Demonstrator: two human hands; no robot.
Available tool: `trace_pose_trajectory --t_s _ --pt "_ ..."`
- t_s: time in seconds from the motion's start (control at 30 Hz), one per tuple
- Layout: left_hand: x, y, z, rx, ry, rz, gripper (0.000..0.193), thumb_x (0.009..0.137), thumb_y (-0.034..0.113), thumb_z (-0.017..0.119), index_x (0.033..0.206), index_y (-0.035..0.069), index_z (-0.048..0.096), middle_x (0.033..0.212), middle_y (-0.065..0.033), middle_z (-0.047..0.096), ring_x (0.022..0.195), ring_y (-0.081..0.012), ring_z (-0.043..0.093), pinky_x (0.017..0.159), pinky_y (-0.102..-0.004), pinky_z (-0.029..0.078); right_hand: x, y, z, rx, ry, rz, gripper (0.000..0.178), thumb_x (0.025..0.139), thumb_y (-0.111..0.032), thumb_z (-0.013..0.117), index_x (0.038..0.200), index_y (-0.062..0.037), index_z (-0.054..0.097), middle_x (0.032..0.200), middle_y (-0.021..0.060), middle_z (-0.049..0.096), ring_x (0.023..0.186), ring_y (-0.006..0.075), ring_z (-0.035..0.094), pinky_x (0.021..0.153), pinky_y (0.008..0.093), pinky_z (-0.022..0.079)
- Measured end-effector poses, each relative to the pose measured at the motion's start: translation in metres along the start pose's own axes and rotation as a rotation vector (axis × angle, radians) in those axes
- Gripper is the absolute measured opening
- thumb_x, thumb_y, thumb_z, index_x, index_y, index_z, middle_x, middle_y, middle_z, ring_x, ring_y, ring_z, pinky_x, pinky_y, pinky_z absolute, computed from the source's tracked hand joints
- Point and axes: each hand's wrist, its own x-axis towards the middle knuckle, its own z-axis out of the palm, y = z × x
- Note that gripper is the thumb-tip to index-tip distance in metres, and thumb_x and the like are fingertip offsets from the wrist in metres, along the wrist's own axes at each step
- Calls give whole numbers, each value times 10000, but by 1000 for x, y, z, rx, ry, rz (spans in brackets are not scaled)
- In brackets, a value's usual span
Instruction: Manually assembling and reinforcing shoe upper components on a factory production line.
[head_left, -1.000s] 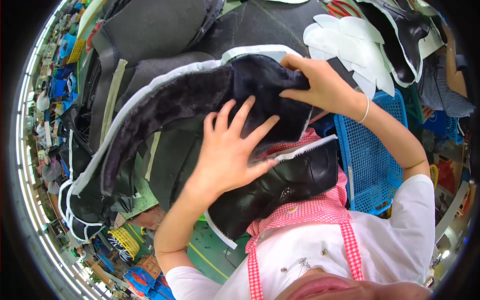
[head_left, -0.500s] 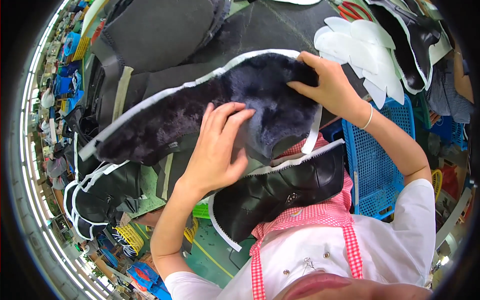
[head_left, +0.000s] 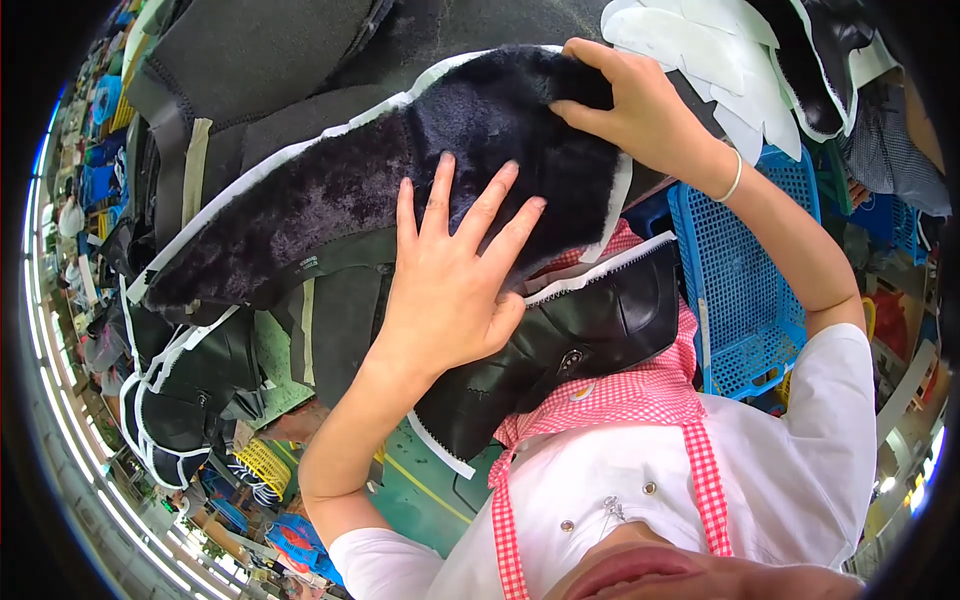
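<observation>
A dark, furry boot lining (head_left: 290, 215) with a white strip along its far edge stretches across the middle of the work surface. My left hand (head_left: 455, 265) lies on it with fingers spread, pressing on the pile. At the lining's far right corner, my right hand (head_left: 640, 115) pinches the edge between thumb and fingers. Closer to me, a black leather boot upper (head_left: 610, 315) with a white-taped zipper edge rests on my lap, over a red checked apron (head_left: 610, 400). My left hand and wrist cover part of this upper.
Dark grey sheet pieces (head_left: 250, 60) are stacked at the far left. White cut pieces (head_left: 690, 50) fan out at the far right, near another black upper (head_left: 800, 60). A blue plastic basket (head_left: 745, 270) stands by my right arm. More black uppers (head_left: 195, 400) hang at the left.
My left hand has spread its fingers and flattened onto the lining. In the picture, lining and right hand sit slightly higher and further left; the right hand keeps its pinch.
</observation>
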Motion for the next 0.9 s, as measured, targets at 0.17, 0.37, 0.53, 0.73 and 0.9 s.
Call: trace_pose_trajectory --t_s 0.17,0.37,0.53,0.73,0.9 --pt "-3 2 2 32 -19 -26 673 764 360 664 1410 230 526 1543 -118 366 1424 -491 238 1118 -690 171 -3 -24 3 -90 28 -43 546 745 -35 722 1263 -89 559 1116 143 607 1074 340 594 905 395 498" --pt "-6 -13 -3 -99 13 49 706 738 469 760 1349 182 555 1418 -152 462 1354 -438 369 1118 -633 252 -25 -43 52 67 -156 -369 486 865 -52 549 1350 -28 524 1395 142 540 1318 309 490 1167 417 327" --pt "-25 -1 34 -82 282 -21 760 696 237 800 1375 89 492 1354 -156 499 1316 -350 463 1125 -588 289 13 -30 42 -297 -91 -371 589 910 -329 596 1410 -43 471 1471 128 479 1409 274 392 1187 418 274" --pt "-30 -9 41 -62 325 -10 750 710 217 777 1390 63 499 1385 -150 523 1314 -330 498 1113 -559 333 -9 -25 35 100 -334 -604 670 880 -336 691 1442 -71 441 1463 131 483 1378 297 435 1168 450 328" --pt "-24 -25 42 -208 497 48 455 780 87 676 1234 85 655 1258 -77 655 1231 -307 590 1082 -508 396 -31 -35 8 164 -483 -446 809 766 -274 750 1463 -49 405 1465 138 481 1387 301 425 1190 447 301"
